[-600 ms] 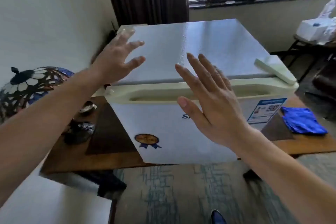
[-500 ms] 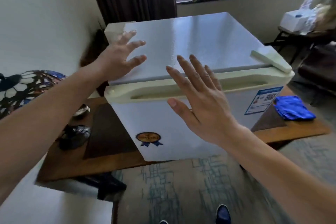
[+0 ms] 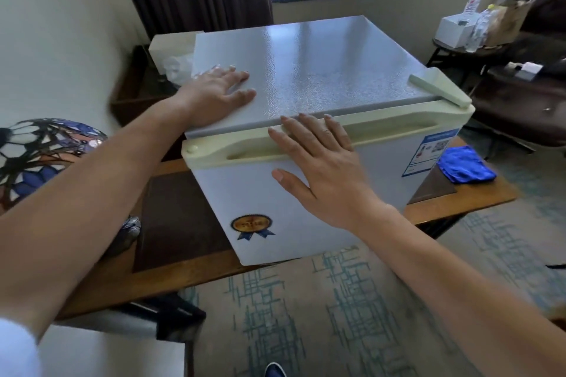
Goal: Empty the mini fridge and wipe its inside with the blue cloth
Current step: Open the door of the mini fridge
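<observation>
A white mini fridge [image 3: 309, 70] with a grey top stands on a low wooden table [image 3: 183, 278], its door closed. My left hand [image 3: 214, 95] lies flat on the fridge's top near its left edge, fingers apart, holding nothing. My right hand [image 3: 321, 168] rests spread over the cream handle strip [image 3: 398, 128] along the door's top edge, fingertips at the seam between top and door. The blue cloth [image 3: 465, 164] lies crumpled on the table to the right of the fridge. The fridge's inside is hidden.
A stained-glass lamp shade [image 3: 36, 156] stands at the left beside the wall. A white bag [image 3: 177, 67] sits behind the fridge's left corner. A side table [image 3: 459, 46] with a box and bottles is at the back right, a dark seat [image 3: 520, 107] below it.
Both hands have come down from hovering onto the fridge: the left now lies flat on the top, the right on the door's handle strip. The camera has moved closer.
</observation>
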The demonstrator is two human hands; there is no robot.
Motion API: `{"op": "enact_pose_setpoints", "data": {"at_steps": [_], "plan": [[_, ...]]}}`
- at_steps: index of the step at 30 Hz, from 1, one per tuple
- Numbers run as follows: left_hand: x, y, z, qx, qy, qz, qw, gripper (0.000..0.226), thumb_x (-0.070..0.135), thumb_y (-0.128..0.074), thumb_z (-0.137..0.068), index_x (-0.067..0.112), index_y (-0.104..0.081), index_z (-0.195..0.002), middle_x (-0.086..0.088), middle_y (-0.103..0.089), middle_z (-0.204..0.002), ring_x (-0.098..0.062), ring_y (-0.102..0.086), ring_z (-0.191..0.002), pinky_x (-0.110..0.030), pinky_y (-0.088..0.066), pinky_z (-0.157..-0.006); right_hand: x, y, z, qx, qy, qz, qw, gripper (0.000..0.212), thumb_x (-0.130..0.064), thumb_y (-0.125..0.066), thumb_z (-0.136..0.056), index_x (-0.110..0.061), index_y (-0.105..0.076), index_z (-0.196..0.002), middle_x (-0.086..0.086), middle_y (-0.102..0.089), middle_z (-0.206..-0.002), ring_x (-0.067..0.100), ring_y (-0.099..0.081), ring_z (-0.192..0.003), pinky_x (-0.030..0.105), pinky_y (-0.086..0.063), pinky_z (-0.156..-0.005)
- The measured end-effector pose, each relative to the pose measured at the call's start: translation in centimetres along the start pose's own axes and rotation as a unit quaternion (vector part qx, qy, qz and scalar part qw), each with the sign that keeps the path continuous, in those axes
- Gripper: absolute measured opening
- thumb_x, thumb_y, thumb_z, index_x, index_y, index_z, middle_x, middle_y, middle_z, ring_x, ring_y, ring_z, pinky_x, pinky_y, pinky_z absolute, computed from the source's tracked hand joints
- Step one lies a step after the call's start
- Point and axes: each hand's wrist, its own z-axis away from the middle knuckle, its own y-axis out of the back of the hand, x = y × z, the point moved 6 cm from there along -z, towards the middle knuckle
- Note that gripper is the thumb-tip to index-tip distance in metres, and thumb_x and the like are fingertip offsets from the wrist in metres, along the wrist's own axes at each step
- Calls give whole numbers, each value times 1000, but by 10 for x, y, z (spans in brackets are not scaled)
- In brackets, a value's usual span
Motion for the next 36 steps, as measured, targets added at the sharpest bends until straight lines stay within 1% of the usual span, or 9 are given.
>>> {"op": "enact_pose_setpoints", "data": {"at_steps": [7, 10, 16, 20, 25, 27, 30, 33, 36], "plan": [[10, -5, -5, 14, 33, -13, 999, 64, 59, -33, -106, 26, -30, -160, -4, -23, -170, -24, -16, -159, -55, -11, -128, -3, 11, -9, 41, -37, -7, 998, 60, -50, -52, -94, -21, -53, -146, 0, -57, -141, 30, -50, -134, 48, -31, -118], [9, -8, -2, 9, 39, -16, 999, 64, 60, -31, -106, 28, -26, -161, -2, -17, -172, -24, -10, -160, -55, -7, -128, -5, 13, -15, 50, -63, -15, 997, 54, -51, -52, -92, -22, -60, -136, 2, -59, -131, 30, -52, -125, 46, -34, -113], [9, -5, -1, 17, 46, -19, 999, 61, 60, -32, -106, 33, -26, -161, -1, -16, -172, -22, -11, -160, -51, -7, -129, -11, 8, -14, 74, -100, -35, 992, 53, -50, -52, -88, -19, -61, -131, 5, -57, -129, 31, -49, -126, 49, -29, -118], [14, -3, 4, 27, 45, -3, 999, 60, 56, -37, -106, 29, -32, -160, -2, -21, -171, -20, -16, -159, -49, -10, -129, -8, 10, -13, 102, -107, -69, 987, 51, -50, -52, -87, -18, -65, -125, 6, -59, -124, 32, -52, -122, 47, -29, -117], [15, 0, 3, 58, 24, 16, 998, 58, 50, -41, -106, 21, -41, -156, -6, -34, -166, -20, -26, -155, -42, -18, -126, -14, 12, -19, 100, -172, -87, 976, 48, -50, -48, -86, -20, -68, -117, 4, -60, -117, 31, -52, -117, 46, -30, -114], [14, -3, 1, 46, 8, 10, 999, 62, 55, -38, -105, 23, -39, -157, -6, -30, -167, -22, -22, -157, -47, -16, -128, -17, 12, -22, 99, -198, -101, 970, 47, -45, -44, -85, -18, -67, -115, 6, -60, -117, 32, -51, -118, 48, -30, -116], [15, -5, 3, 20, -26, 4, 999, 64, 66, -33, -99, 39, -35, -156, 0, -22, -171, -21, -13, -159, -60, -11, -126, -21, 14, -24, 98, -237, -113, 960, 48, -42, -36, -83, -18, -66, -112, 4, -59, -119, 30, -48, -120, 46, -28, -116], [17, -2, 7, 22, -38, 15, 999, 54, 65, -36, -102, 48, -38, -152, 5, -26, -169, -20, -21, -157, -63, -10, -124, -24, 14, -26, 91, -275, -117, 950, 45, -42, -35, -85, -21, -65, -110, 1, -59, -119, 28, -47, -120, 42, -26, -115], [21, -1, 9, 26, -43, 19, 999, 51, 62, -37, -103, 46, -41, -152, 5, -28, -168, -21, -25, -155, -63, -10, -123, -26, 12, -34, 59, -321, -110, 939, 32, -39, -45, -88, -20, -64, -106, 2, -59, -112, 29, -49, -116, 38, -21, -113]]}}
